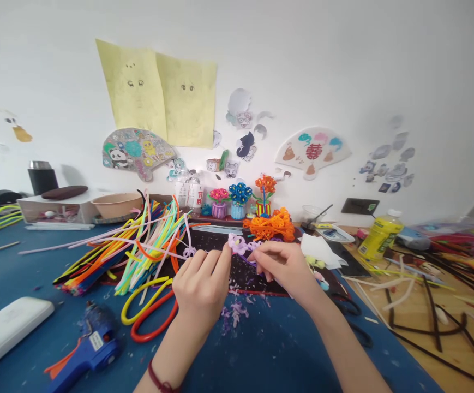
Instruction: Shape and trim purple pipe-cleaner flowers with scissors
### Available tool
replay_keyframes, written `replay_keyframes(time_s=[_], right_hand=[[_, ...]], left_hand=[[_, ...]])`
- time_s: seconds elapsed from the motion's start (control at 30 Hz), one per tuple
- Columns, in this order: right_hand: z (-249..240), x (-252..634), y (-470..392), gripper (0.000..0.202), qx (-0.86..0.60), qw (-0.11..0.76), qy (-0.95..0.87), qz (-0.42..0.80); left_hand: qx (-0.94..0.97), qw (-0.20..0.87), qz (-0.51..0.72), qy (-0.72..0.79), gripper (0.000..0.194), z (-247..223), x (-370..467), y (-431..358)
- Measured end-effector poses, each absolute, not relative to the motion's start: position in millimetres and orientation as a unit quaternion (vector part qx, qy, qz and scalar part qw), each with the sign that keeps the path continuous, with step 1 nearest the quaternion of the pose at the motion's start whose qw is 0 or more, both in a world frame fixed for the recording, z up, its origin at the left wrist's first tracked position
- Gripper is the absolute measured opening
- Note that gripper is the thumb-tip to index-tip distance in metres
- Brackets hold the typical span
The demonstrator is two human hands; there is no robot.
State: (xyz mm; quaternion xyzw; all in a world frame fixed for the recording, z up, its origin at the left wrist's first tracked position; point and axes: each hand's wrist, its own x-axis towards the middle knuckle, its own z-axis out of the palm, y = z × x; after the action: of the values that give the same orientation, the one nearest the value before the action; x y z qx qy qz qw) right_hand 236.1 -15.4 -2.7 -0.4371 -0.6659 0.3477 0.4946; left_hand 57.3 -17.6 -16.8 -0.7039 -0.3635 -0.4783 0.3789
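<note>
My left hand (204, 278) is closed, its thumb and forefinger pinching the edge of a light purple pipe-cleaner flower (237, 242). The flower is raised above a dark mat (216, 275). On its other side my right hand (283, 262) has its fingers drawn together on the purple pipe cleaner that runs from the flower; the fingertips partly hide it. Pale purple fuzz clippings (234, 314) lie on the table just below both hands. Left of my left hand sits a small purple looped piece (189, 251). Behind my right hand is a heap of orange pipe-cleaner flowers (275, 225).
A bundle of coloured pipe cleaners (150, 240) spreads to the left, with a blue glue gun (93, 344) and a white case (7, 333) nearer me. Potted pipe-cleaner flowers (240, 199) stand by the wall. At right are black scissors (353, 316) and a yellow bottle (379, 234).
</note>
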Motion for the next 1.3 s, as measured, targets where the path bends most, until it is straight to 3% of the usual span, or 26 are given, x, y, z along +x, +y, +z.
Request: replay_keyframes(time_s=[0.13, 0.33, 0.63, 1.3], right_hand=[[-2, 234, -14, 0.012, -0.446, 0.491, -0.693, 0.282], [1, 229, -19, 0.012, -0.437, 0.535, -0.709, 0.141], [1, 223, -25, 0.011, -0.414, 0.536, -0.736, -0.022], [-2, 223, -26, 0.014, -0.420, 0.521, -0.737, -0.096]], left_hand=[[-0.701, 0.379, -0.472, -0.377, 0.012, -19, 57, -16], [-0.698, 0.385, -0.463, -0.388, 0.010, -19, 58, -15], [-0.707, 0.378, -0.457, -0.384, 0.010, -20, 60, -15], [-0.713, 0.372, -0.456, -0.381, 0.009, -20, 60, -16]])
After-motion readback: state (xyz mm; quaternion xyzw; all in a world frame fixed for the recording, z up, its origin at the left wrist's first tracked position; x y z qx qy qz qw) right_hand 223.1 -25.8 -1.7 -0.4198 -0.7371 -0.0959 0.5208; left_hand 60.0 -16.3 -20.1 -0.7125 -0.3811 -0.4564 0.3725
